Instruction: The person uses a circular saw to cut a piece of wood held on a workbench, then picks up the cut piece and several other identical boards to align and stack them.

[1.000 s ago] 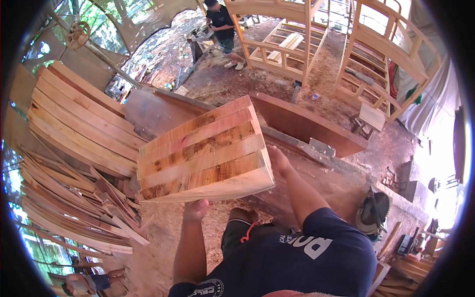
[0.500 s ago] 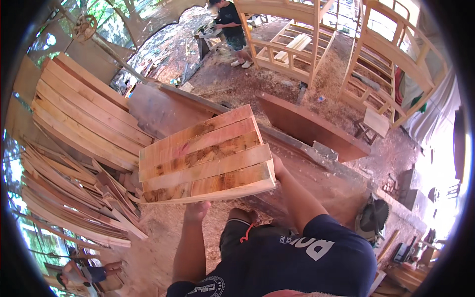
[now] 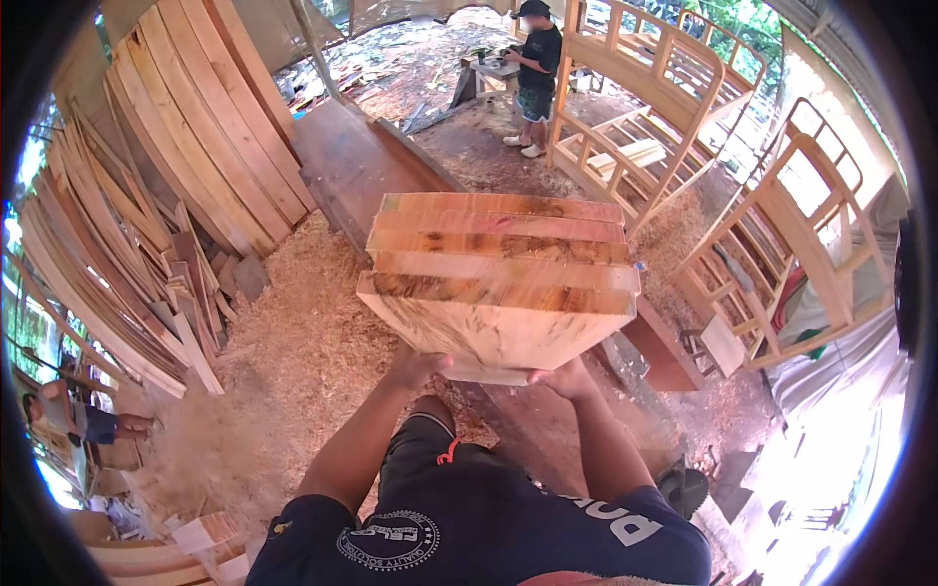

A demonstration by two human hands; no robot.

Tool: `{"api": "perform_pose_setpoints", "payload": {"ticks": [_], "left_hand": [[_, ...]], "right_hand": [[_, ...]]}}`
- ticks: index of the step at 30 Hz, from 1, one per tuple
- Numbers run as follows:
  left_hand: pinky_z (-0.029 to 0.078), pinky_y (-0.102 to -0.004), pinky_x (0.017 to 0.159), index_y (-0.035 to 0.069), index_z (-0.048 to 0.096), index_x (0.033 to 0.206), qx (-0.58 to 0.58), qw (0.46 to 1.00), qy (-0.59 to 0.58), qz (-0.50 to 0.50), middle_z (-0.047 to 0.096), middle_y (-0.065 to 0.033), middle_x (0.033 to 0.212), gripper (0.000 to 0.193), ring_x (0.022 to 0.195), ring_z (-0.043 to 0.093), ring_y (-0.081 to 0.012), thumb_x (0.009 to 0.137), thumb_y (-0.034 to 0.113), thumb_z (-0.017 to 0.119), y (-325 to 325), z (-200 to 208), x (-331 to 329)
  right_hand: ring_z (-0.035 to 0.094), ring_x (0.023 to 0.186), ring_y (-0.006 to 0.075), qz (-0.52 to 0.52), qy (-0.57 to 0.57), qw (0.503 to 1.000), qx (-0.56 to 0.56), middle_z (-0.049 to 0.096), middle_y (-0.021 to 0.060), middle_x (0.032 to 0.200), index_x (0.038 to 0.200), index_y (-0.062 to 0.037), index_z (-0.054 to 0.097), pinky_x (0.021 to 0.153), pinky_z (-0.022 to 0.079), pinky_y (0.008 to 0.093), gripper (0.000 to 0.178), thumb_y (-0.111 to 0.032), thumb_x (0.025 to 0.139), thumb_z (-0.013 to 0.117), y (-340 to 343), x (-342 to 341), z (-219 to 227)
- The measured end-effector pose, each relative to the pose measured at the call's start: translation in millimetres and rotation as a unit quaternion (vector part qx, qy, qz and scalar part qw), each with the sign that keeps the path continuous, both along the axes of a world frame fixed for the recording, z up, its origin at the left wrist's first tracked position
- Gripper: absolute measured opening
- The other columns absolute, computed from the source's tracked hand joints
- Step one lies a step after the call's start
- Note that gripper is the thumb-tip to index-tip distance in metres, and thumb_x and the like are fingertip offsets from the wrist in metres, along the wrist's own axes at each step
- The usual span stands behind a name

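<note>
Showing on the dark shirt (image 3: 508, 532) at the bottom of the frame are large pale lettering (image 3: 633, 527), partly lost in folds, and a round pale emblem (image 3: 389, 540) ringed with small print. The stack of boards (image 3: 503, 266) stands at the centre of the frame, its broad near face tilted toward the view and its far side hidden. Glare washes out the lower right, and a toothed round blade (image 3: 687, 491) is partly covered by the right sleeve. The left hand (image 3: 420, 368) supports the stack from below, thumb against its lower edge; the right hand (image 3: 567, 379) does likewise, farther right. Both are partly curled around the wood, with most fingers out of sight underneath, so their exact spread cannot be told
</note>
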State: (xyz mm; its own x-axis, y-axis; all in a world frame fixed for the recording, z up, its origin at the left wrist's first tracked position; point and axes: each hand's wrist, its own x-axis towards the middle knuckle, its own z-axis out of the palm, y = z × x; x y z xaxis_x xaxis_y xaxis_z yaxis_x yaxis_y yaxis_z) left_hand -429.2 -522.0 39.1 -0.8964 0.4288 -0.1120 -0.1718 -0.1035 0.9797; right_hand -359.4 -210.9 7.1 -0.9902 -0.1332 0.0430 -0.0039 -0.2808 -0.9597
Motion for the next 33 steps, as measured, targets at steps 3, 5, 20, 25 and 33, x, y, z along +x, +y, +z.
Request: {"api": "perform_pose_setpoints", "payload": {"ticks": [3, 5, 20, 25, 33], "left_hand": [[0.052, -0.0379, 0.098, -0.003, 0.055, 0.136, 0.111, 0.987, 0.094, 0.066, 0.066, -0.0103, 0.122, 0.079, 0.112, 0.064, -0.0216, 0.073, 0.033, 0.088, 12.8, -1.8, -1.8], [0.052, -0.0374, 0.097, -0.003, 0.054, 0.138, 0.126, 0.982, 0.117, 0.082, 0.066, -0.0100, 0.122, 0.081, 0.111, 0.064, -0.0214, 0.074, 0.036, 0.087, 17.1, 6.1, -4.1], [0.052, -0.0301, 0.088, -0.001, 0.067, 0.128, 0.099, 0.966, -0.003, 0.240, 0.071, -0.0062, 0.111, 0.059, 0.100, 0.065, -0.0138, 0.090, 0.043, 0.080, -51.7, 88.4, 83.6], [0.053, -0.0321, 0.089, -0.002, 0.068, 0.130, 0.120, 0.947, -0.042, 0.297, 0.074, -0.0112, 0.114, 0.066, 0.101, 0.069, -0.0176, 0.088, 0.046, 0.081, -117.1, 96.2, 142.7], [0.054, -0.0338, 0.094, -0.007, 0.062, 0.134, 0.096, 0.886, -0.038, 0.451, 0.071, -0.0157, 0.121, 0.070, 0.108, 0.069, -0.0205, 0.088, 0.043, 0.081, -244.4, 68.0, 238.2]], "right_hand": [[0.049, 0.138, 0.0268, -0.055, 0.049, 0.997, 0.010, 0.051, 0.0148, 0.148, 0.154, 0.0040, 0.029, 0.115, 0.041, 0.0429, 0.118, -0.044, 0.069, 0.096, -19.8, -7.7, 4.1], [0.053, 0.134, 0.0274, -0.087, 0.092, 0.991, 0.050, 0.055, 0.0151, 0.144, 0.151, 0.0067, 0.033, 0.112, 0.043, 0.0427, 0.117, -0.050, 0.069, 0.094, -22.5, -13.2, 3.0], [0.062, 0.117, 0.0267, -0.032, -0.038, 0.998, 0.037, 0.064, 0.0164, 0.128, 0.139, 0.0092, 0.052, 0.100, 0.050, 0.0406, 0.096, -0.065, 0.083, 0.076, -119.9, 55.3, 66.9], [0.049, 0.138, 0.0337, 0.079, -0.079, 0.994, -0.003, 0.048, 0.0221, 0.151, 0.153, 0.0090, 0.035, 0.117, 0.039, 0.0454, 0.098, -0.062, 0.093, 0.068, -165.5, 61.9, 14.9], [0.051, 0.135, 0.0334, 0.215, 0.003, 0.964, 0.158, 0.047, 0.0223, 0.150, 0.154, 0.0086, 0.033, 0.113, 0.044, 0.0474, 0.104, -0.068, 0.092, 0.065, -300.7, 79.7, 48.0]]}}
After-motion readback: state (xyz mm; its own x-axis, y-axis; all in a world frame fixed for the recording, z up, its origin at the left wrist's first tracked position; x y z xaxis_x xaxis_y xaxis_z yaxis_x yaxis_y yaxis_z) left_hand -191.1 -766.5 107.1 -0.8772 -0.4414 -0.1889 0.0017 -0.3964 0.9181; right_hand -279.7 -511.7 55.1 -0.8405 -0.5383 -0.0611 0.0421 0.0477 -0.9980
